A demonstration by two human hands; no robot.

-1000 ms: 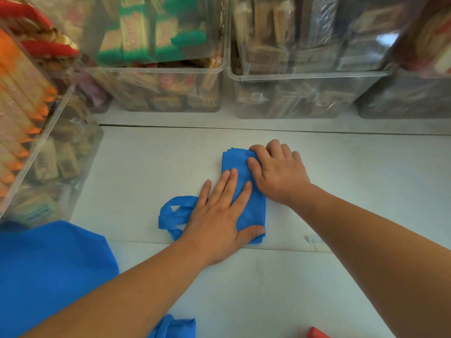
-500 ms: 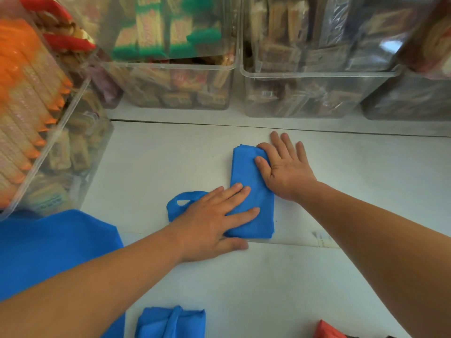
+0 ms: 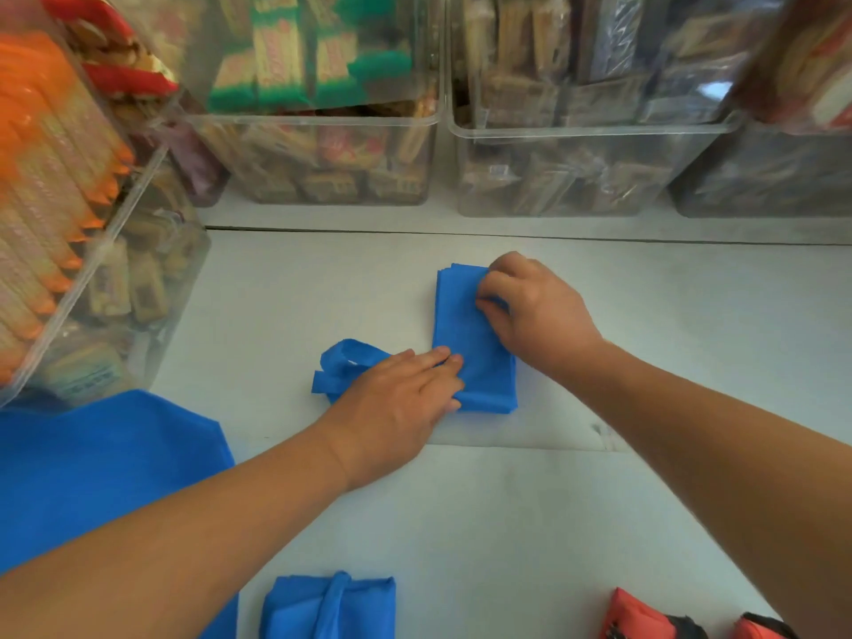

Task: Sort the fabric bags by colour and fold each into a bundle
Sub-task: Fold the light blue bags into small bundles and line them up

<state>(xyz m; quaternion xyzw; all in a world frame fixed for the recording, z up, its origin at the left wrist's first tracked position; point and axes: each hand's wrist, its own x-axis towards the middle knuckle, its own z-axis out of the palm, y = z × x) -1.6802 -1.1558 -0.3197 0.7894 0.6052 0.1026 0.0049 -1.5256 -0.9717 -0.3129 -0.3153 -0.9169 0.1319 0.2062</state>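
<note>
White tabletop (image 3: 507, 523), blue bag (image 3: 465, 325), snack bins (image 3: 576, 168)

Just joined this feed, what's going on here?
A person is folding a blue fabric bag on the white table. The left hand presses flat on its near end beside the loop handles; the right hand pinches a fold at its far end. One blue bundle and red bundles lie nearer the camera.

The right hand (image 3: 537, 311) pinches the far half of the bag (image 3: 461, 325), which lies on the table (image 3: 507, 523). Just left of the grip and nearer to the person, the left hand (image 3: 401, 396) presses on the bag's edge. The handles (image 3: 343, 362) stick out further left. Behind the grip stand bins (image 3: 322, 177). Well before the grip lies a bundle (image 3: 327, 606), and far left a flat bag (image 3: 92, 472).
</note>
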